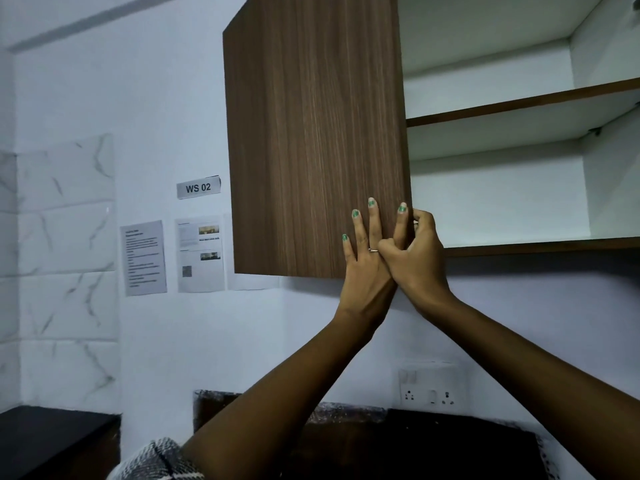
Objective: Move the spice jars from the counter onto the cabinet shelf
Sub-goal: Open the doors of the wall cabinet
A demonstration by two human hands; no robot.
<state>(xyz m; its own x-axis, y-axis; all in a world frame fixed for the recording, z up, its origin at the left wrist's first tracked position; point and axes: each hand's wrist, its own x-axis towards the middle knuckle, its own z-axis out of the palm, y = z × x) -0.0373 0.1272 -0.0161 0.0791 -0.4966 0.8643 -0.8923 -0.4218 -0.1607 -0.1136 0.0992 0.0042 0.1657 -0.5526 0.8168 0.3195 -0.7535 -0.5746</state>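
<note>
Cool, dim, even light; dark counter (415, 441) underexposed, wide-angle bowing at edges, fine detail slightly soft

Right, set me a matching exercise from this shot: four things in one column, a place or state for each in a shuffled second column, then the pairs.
Things:
1. cabinet door
2. left hand
3. right hand
4. WS 02 sign

Places or states:
A. fingers curled round the door's edge
B. stuck on the wall left of the cabinet
C. swung open, wood-grain face showing
D. fingers straight, flat against the door's face

Pairs: 1-C, 2-D, 3-A, 4-B
</note>
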